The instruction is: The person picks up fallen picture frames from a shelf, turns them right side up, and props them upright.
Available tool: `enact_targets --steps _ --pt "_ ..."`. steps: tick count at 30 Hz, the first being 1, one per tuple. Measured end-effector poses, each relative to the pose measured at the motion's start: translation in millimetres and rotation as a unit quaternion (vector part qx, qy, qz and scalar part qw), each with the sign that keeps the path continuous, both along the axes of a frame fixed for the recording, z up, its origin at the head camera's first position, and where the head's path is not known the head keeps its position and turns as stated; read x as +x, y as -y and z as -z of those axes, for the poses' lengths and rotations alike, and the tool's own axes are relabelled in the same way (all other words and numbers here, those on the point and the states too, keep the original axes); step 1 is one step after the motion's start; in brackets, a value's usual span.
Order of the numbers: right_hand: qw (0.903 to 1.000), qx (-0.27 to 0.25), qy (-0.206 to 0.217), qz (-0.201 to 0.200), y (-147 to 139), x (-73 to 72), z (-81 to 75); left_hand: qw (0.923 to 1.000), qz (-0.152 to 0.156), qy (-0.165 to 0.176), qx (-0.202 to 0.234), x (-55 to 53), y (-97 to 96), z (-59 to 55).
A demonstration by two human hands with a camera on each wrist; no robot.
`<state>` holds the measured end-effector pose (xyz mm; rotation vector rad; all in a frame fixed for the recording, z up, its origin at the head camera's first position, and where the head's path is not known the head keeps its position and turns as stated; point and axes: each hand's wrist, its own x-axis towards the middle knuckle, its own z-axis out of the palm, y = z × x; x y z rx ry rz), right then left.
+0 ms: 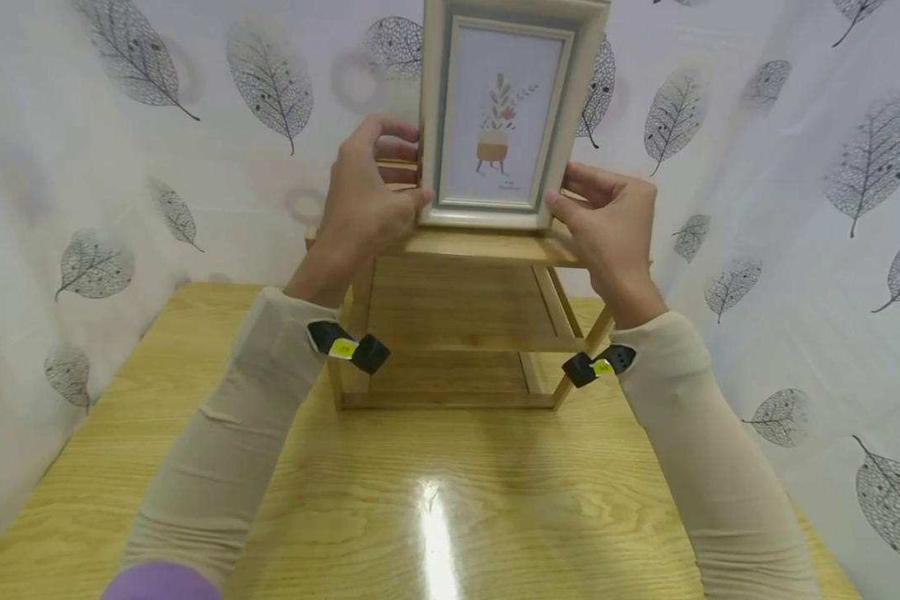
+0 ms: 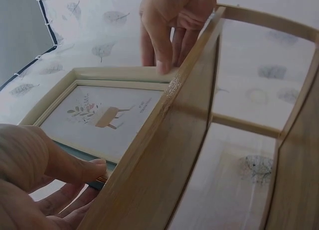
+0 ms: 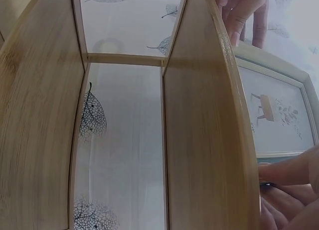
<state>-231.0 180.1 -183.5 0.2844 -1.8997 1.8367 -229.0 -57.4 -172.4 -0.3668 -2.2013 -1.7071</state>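
The frame (image 1: 502,117) is held by both hands at the top of the rack (image 1: 465,304). Its lower left part is pinched by the left hand (image 1: 375,187): the thumb is pressed on the front border and the fingers are bent along the side. The lower right part is gripped in the same manner by the right hand (image 1: 615,221), so in each hand only the thickness of the frame is left between thumb and fingers. The frame is seen upright, with a small tilt, at the front edge of the top board; whether its weight is carried by this board cannot be told. Inside it, a print (image 1: 495,125) of a plant in a legged pot is shown. The rack, with two lower boards, is placed on the desk (image 1: 510,467). Behind, a white curtain (image 1: 228,179) is decorated with dark leaves. At the lower left, a purple object (image 1: 161,582) is partly seen.
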Motion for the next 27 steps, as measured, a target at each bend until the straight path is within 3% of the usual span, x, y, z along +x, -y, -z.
enact_targets --steps 9,16,27 --pt "0.9999 0.007 -0.001 0.010 -1.1 -1.4 0.6 1.0000 -0.004 0.002 -0.006 -0.4 -0.9 -1.0" --pt "0.9999 0.004 -0.009 0.011 -0.7 -2.7 2.2 0.9993 0.001 0.007 -0.036 -0.5 0.7 -0.9" --pt "0.9970 0.067 -0.010 0.040 0.1 -6.4 5.2 0.9989 0.010 -0.004 -0.046 1.4 3.6 2.0"
